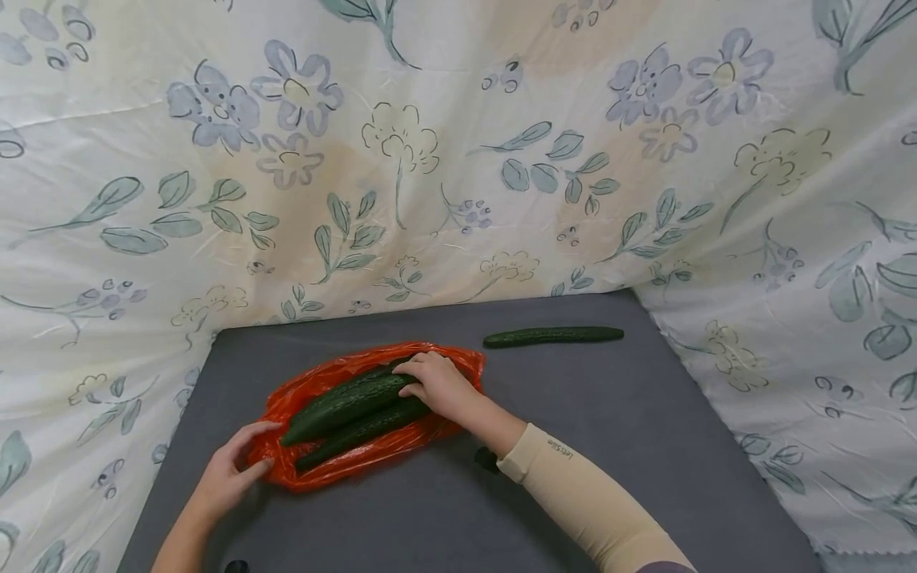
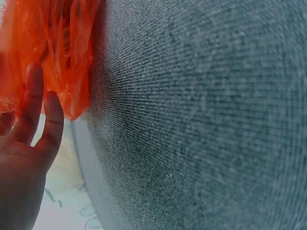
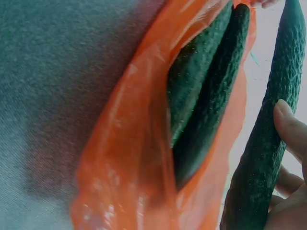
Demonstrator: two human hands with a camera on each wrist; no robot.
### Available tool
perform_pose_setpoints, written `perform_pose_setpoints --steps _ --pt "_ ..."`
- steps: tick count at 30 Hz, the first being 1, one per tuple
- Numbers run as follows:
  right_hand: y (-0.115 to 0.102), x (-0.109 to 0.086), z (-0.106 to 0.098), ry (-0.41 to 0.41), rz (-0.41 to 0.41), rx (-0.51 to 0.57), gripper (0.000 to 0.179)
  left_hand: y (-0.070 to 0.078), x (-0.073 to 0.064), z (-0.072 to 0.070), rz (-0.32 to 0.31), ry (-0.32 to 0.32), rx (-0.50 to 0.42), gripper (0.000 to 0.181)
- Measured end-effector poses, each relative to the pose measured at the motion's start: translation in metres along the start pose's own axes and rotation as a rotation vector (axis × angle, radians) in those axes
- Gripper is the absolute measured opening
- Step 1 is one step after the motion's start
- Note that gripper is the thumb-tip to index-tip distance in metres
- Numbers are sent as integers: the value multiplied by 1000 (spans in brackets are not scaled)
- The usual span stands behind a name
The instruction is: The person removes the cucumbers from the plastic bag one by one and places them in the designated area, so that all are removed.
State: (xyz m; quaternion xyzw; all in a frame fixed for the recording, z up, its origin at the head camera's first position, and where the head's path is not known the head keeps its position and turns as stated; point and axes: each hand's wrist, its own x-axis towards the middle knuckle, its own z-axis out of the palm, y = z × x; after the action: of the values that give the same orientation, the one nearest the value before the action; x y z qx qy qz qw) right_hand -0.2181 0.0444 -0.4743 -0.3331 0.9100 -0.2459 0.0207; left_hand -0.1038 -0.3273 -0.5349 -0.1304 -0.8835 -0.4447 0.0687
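Note:
An orange-red plastic bag [image 1: 290, 398] lies spread on the table with its mouth gaping upward. Several dark green cucumbers [image 1: 368, 434] are inside it. My right hand [image 1: 442, 386] grips one thick cucumber [image 3: 261, 153] near its right end, thumb on one side and fingers on the other. In the right wrist view this cucumber is apart from the two [image 3: 211, 96] lying in the bag. At the bag's left end, my left hand [image 1: 228, 471] touches the plastic with thumb and fingers spread; the left wrist view shows extended fingers [image 2: 33, 96] against it.
A single slim cucumber [image 1: 553, 337] lies on the grey table [image 1: 573, 414] to the right, beyond the bag. One small black object [image 1: 485, 459] sits beside my right forearm, another [image 1: 236, 567] at the near edge. Floral cloth [image 1: 444, 159] hangs behind and at the sides.

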Motion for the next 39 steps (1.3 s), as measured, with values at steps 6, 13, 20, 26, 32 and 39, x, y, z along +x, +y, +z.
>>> perform_pose_setpoints --steps 6,13,20,26,32,39 --pt "-4 0 -8 21 -25 -11 42 -1 -1 -1 -4 -5 -6 44" --pt "-7 0 -18 53 -63 -14 41 -3 -5 -1 7 13 -28 43" --pt "-4 -3 -32 97 -60 -23 39 -4 -4 -1 7 7 -46 43" --pt "4 -6 -38 123 -45 -8 41 -3 -2 -2 17 16 -30 43" --pt "15 -13 -45 155 -18 17 40 -3 -1 -3 -2 8 -2 44" --pt "27 -16 -55 187 -13 21 39 -4 -3 -3 -2 13 2 44"
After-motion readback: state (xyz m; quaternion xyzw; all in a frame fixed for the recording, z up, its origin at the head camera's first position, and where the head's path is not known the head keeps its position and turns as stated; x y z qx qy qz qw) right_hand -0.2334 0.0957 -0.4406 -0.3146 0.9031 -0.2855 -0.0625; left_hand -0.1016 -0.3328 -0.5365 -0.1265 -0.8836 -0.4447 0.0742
